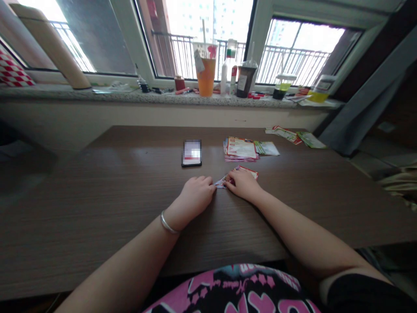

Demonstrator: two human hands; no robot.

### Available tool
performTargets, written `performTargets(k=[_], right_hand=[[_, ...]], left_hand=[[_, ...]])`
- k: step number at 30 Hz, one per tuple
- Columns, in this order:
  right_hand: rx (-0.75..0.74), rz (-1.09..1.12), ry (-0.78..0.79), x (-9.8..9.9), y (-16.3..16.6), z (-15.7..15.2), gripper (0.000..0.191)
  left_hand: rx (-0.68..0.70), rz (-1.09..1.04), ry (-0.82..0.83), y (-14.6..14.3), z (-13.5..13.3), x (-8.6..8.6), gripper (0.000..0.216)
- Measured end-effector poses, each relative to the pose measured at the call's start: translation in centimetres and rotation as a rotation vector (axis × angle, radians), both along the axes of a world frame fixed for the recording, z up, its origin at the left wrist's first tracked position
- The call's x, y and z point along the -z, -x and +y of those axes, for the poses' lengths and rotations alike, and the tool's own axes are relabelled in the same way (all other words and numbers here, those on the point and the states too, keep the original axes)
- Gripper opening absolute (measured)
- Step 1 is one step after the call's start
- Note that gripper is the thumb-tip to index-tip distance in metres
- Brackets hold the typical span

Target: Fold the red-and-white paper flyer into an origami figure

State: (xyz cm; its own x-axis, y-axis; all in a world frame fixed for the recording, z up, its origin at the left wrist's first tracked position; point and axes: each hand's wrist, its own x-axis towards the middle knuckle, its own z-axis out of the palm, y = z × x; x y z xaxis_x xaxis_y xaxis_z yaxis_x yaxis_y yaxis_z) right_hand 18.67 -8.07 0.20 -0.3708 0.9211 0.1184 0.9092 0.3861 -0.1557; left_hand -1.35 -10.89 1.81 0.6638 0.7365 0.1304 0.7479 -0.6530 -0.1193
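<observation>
On the brown desk (130, 195), my left hand (197, 194) is closed, its fingers curled at the left end of a small printed paper sheet (220, 184). The fingers of my right hand (243, 184) are bent and pressed onto the same sheet from the right, hiding much of it. A red-edged printed part (253, 173) sticks out behind the right hand; whether it belongs to the same sheet I cannot tell. Just beyond lies a stack of printed leaflets (241, 148), with a green and white leaflet (267, 148) against its right side.
A phone (192, 153) lies beyond my left hand. More leaflets (312, 140) lie at the desk's far right corner. Along the windowsill (130, 96) stand an orange drink cup (206, 71), a dark drink cup (246, 78), bottles and small items.
</observation>
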Motion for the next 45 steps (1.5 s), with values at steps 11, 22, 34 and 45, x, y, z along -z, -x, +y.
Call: performTargets(k=[11, 22, 34, 45], right_hand=[[-0.008, 0.010, -0.015, 0.1, -0.1, 0.0, 0.023], [-0.003, 0.008, -0.024, 0.2, -0.4, 0.0, 0.026], [-0.028, 0.039, -0.019, 0.7, -0.3, -0.1, 0.022], [-0.072, 0.091, -0.311, 0.4, -1.0, -0.1, 0.030]], left_hand=[[-0.021, -0.022, 0.001, 0.4, 0.2, 0.3, 0.021], [-0.037, 0.023, 0.038, 0.6, 0.2, -0.5, 0.022], [0.161, -0.201, 0.094, 1.1, 1.8, 0.8, 0.029], [0.151, -0.095, 0.061, 0.2, 0.5, -0.1, 0.021]])
